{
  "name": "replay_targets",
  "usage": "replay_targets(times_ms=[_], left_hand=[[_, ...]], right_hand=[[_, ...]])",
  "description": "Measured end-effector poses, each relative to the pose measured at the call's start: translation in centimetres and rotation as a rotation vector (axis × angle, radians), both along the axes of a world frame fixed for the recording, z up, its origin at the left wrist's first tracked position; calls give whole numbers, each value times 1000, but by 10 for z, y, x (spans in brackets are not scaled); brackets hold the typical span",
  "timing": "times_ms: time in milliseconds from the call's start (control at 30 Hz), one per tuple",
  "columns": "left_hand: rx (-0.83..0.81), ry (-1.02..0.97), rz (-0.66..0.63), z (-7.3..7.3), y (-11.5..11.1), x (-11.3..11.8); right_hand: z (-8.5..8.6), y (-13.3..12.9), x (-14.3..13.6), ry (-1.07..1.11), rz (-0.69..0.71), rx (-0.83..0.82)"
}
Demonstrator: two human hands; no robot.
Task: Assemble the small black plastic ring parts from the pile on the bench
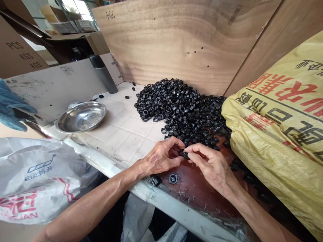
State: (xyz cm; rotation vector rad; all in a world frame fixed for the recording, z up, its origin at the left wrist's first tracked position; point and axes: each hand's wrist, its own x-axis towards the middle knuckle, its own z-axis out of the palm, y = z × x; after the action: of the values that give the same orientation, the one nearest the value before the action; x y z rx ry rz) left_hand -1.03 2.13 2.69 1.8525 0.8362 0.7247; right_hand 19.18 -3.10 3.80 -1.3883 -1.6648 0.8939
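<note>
Both hands meet over the dark red surface (pixel 199 195) just in front of a heap of small black plastic rings (pixel 174 104). My left hand (pixel 164 156) pinches a small black part (pixel 183 154) between thumb and fingers. On its other side, the fingertips of my right hand (pixel 209 163) close on the same black part. The fingers partly cover it, so its exact shape is unclear. Below the hands lies a round black piece with a light centre (pixel 173 178). Another black part (pixel 156 180) rests near the table edge, beside my left wrist.
A steel bowl (pixel 82 117) and a dark bottle (pixel 104 74) stand at the left. A yellow woven sack (pixel 272 121) bulges in from the right. A wooden board (pixel 176 40) rises behind the heap. A white bag (pixel 45 178) hangs at the front left; blue gloves (pixel 15 104) lie above it.
</note>
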Motion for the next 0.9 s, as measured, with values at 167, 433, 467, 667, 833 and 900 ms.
replay_targets(times_ms=[167, 433, 467, 667, 833, 900], left_hand=[[-23, -41, 11, -2, 0, 0], [-84, -136, -4, -3, -1, -1], [-99, -142, -18, -4, -1, -1], [-99, -155, -23, -2, -1, -1], [-41, -218, -23, 1, 0, -2], [68, -208, -22, -1, 2, -2]], right_hand=[[-3, -1, -2, -86, 21, 243], [-4, -4, -2, -64, -66, 187], [-4, -4, -2, -44, -81, 178], [-6, -2, -4, -47, -57, 223], [-6, -1, -4, -42, -91, 238], [-5, -1, -4, -23, -99, 247]])
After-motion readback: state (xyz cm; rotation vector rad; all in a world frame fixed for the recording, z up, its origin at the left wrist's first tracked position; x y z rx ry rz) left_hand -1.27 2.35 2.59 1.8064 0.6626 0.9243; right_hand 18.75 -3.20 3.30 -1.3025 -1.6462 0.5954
